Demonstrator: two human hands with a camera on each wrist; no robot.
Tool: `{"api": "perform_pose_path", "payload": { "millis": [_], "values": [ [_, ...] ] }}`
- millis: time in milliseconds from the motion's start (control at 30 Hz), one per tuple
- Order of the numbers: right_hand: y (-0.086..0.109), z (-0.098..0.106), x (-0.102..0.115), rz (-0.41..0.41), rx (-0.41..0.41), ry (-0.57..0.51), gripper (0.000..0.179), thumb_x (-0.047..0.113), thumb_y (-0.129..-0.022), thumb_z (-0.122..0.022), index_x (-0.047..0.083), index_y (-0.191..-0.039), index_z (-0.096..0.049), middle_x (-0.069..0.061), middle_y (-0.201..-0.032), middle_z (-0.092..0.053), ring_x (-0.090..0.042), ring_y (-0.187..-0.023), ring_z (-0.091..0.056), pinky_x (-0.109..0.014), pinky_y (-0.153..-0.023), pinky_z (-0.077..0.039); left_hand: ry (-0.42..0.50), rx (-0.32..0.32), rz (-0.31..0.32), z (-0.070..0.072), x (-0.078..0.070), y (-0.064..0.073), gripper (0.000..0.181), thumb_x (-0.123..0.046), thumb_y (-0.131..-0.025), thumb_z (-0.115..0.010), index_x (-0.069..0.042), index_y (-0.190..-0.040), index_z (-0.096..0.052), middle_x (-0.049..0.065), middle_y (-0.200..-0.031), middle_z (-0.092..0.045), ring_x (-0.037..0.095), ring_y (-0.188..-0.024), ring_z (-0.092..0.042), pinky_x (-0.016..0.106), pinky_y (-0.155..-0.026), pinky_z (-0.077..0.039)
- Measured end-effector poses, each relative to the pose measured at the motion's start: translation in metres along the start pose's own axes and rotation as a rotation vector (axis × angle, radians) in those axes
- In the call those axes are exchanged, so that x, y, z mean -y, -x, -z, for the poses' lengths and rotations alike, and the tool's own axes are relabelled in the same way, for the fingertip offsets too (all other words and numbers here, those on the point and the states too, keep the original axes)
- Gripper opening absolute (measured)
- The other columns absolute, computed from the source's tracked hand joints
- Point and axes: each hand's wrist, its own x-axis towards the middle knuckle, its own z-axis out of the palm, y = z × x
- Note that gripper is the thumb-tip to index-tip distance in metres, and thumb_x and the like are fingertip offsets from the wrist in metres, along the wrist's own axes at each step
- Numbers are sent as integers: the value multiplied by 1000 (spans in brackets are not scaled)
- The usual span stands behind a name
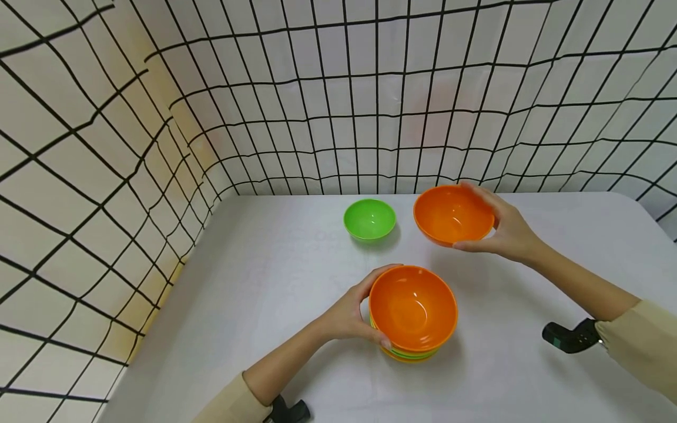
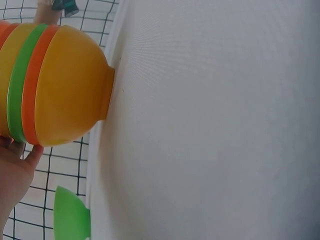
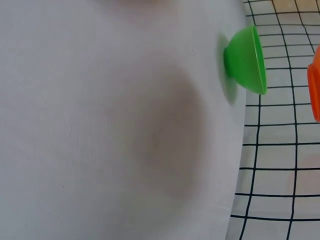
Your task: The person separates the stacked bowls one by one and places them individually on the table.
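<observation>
While the right hand (image 1: 505, 230) grips an orange bowl (image 1: 452, 214) at its right side, the bowl is held above the white table (image 1: 238, 282), opening upward. The thumb lies along the near side of the bowl; the fingers reach the far rim. The left hand (image 1: 353, 311) grips the left side of a bowl stack (image 1: 414, 308), fingers at the far side and thumb at the near side. The stack stands on the table nearer to the wearer than the raised bowl and to its left. An orange bowl forms the top; the left wrist view shows orange, yellow and green bands, with an orange band above a yellow bottom bowl.

A smaller green bowl (image 1: 369, 220) stands upright on the table, beyond the stack and left of the raised bowl, apart from both. A gridded backdrop (image 1: 359, 97) rises behind the far table edge and along the left side.

The right forearm extends from the lower right, inward and away from the wearer. The left forearm extends from the bottom edge, upward and to the right. Both arms have beige sleeves (image 1: 642, 346), with a black device (image 1: 573, 338) at each cuff.
</observation>
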Motion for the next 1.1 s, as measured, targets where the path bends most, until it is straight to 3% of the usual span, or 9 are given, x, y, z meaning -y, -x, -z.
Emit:
{"api": "perform_pose_path", "payload": {
  "millis": [167, 267, 400, 500, 1100],
  "values": [
    [-5, -2, -10, -64, -1, 62, 99, 7, -60, -85, 11, -144, -32, -15, -137, -41, -10, -114, -41, -4, -82, -38, 1, 6, -7, 1, 1, 0, 104, -59, -61, -75, -21, -144, -26, -3, -142, -38, 17, -128, -38, 36, -108, -32],
    [-11, -6, -17, -110, 6, 98, 100, 12, -60, -86, 10, -143, -31, -14, -138, -41, -25, -117, -41, -28, -92, -46, 12, 9, -4, 1, 1, 1, 102, -53, -62, -79, -22, -144, -26, -3, -142, -38, 17, -128, -37, 36, -108, -32],
    [-18, -11, -28, -156, 14, 108, 99, 17, -61, -86, 7, -143, -31, -18, -141, -37, -36, -120, -39, -60, -92, -40, 9, 9, 6, 2, 1, 1, 102, -17, -61, -87, -23, -144, -26, -4, -142, -38, 16, -129, -37, 36, -109, -31],
    [-22, -14, -35, -191, 23, 117, 99, 21, -63, -85, 7, -143, -30, -18, -142, -35, -37, -120, -38, -61, -93, -38, -13, 5, 17, 1, 1, 1, 107, 4, -57, -83, -22, -144, -26, -5, -142, -39, 15, -129, -37, 36, -109, -30],
    [-41, -31, -67, -267, 74, 173, 104, 36, -65, -83, 8, -146, -23, -19, -145, -30, -39, -123, -36, -60, -96, -36, -9, 6, 1, 2, 1, 1, 108, 5, -55, -84, -19, -144, -26, -1, -141, -40, 16, -129, -38, 36, -109, -30]
  ]
}}
